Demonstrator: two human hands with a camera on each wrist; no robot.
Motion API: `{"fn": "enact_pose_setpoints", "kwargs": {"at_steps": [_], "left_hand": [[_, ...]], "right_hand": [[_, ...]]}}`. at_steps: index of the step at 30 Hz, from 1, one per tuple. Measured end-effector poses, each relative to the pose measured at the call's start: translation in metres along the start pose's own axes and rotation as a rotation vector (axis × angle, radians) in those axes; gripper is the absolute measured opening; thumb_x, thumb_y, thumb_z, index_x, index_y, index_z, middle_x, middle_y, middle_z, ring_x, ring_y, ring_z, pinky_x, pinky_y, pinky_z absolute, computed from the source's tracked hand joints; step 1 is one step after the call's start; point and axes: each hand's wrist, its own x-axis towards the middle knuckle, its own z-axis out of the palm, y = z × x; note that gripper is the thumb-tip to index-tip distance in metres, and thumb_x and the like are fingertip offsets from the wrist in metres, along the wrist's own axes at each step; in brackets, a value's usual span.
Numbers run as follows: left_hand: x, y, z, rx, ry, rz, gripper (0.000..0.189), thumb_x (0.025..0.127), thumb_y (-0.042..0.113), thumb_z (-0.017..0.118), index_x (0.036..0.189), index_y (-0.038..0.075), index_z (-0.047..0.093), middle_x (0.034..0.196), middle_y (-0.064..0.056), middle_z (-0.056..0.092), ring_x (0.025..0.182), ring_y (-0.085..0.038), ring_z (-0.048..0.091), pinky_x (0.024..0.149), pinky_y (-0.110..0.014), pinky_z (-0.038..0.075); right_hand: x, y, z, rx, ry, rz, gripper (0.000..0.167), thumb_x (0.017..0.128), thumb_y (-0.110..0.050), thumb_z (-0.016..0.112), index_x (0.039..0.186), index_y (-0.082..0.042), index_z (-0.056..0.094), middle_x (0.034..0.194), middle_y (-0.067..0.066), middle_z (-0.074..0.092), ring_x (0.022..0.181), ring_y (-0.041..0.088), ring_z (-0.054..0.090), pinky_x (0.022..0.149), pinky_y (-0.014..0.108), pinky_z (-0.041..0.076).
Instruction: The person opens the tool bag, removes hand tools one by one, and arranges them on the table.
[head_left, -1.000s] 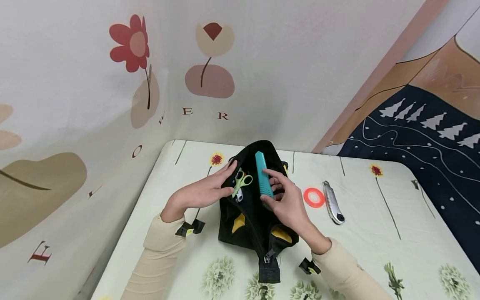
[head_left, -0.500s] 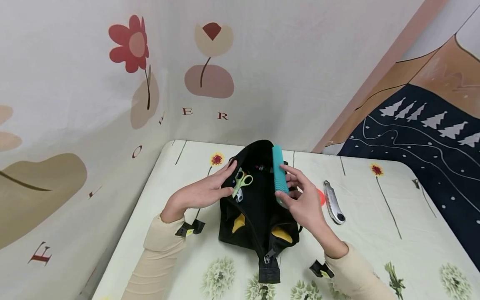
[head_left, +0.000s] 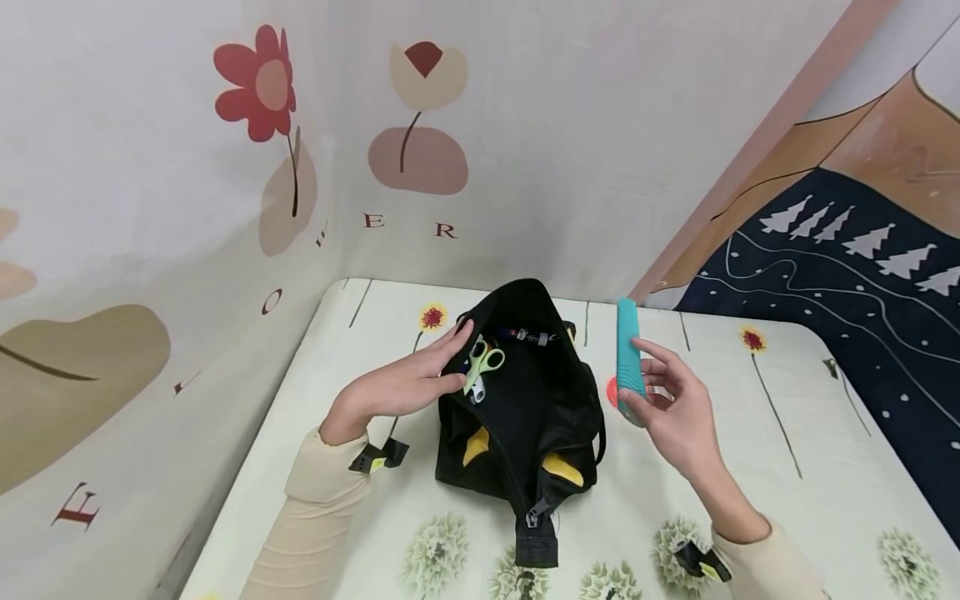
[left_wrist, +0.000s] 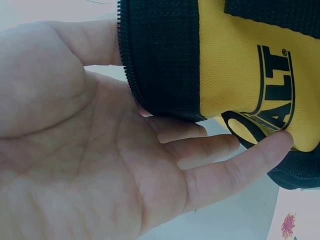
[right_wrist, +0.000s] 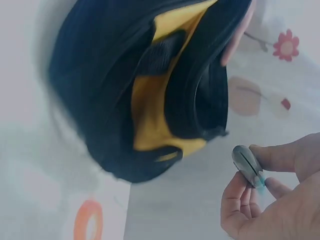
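A black and yellow tool bag (head_left: 525, 417) stands with its zipped mouth wide apart. My left hand (head_left: 405, 382) holds its left rim, thumb inside and the other fingers along the outside. Beyond the bag's right side, my right hand (head_left: 678, 412) pinches a long teal piece (head_left: 628, 346) upright; it has a ribbed lower part. In the right wrist view its grey rounded end (right_wrist: 246, 161) shows between thumb and fingers. Inside the bag are green-handled scissors (head_left: 483, 360) and a slim dark and silver item (head_left: 532, 337).
A red-orange ring (head_left: 612, 392) lies on the flower-patterned tabletop (head_left: 840, 400), partly hidden behind the teal piece. The silver cutter knife seen earlier is hidden behind my right hand. Printed cloth walls (head_left: 510, 167) close off the back and the left side.
My right hand has lifted the teal piece out of the bag's mouth and carried it right, over the ring. My left hand has stayed on the rim.
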Motion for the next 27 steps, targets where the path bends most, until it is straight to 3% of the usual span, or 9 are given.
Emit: {"fn": "enact_pose_setpoints", "kwargs": {"at_steps": [15,24,27], "left_hand": [[0.000,0.000,0.001,0.000,0.003,0.008,0.078,0.118,0.016,0.048,0.176,0.002,-0.002,0.185,-0.015,-0.012,0.171,-0.034,-0.011,0.136,-0.060,0.005],[0.001,0.001,0.001,0.005,0.005,0.007,0.078,0.118,0.015,0.048,0.176,0.001,-0.001,0.185,-0.015,-0.011,0.171,-0.034,-0.010,0.136,-0.060,0.005],[0.001,0.001,0.001,0.013,0.004,0.009,0.078,0.118,0.017,0.048,0.176,0.001,-0.001,0.185,-0.015,-0.011,0.171,-0.034,-0.010,0.136,-0.060,0.005]], "right_hand": [[0.000,0.038,-0.039,-0.104,0.079,0.097,0.073,0.093,0.016,0.081,0.159,-0.002,0.057,0.123,0.020,0.066,0.097,-0.008,0.061,0.083,0.006,0.053],[-0.001,0.049,-0.058,-0.150,0.131,0.130,0.072,0.094,0.016,0.079,0.160,-0.004,0.058,0.111,-0.015,0.061,0.097,-0.008,0.061,0.084,0.006,0.052],[-0.002,0.054,-0.063,-0.159,0.142,0.138,0.072,0.094,0.016,0.079,0.160,-0.004,0.058,0.109,-0.020,0.060,0.097,-0.010,0.061,0.084,0.005,0.051]]}}
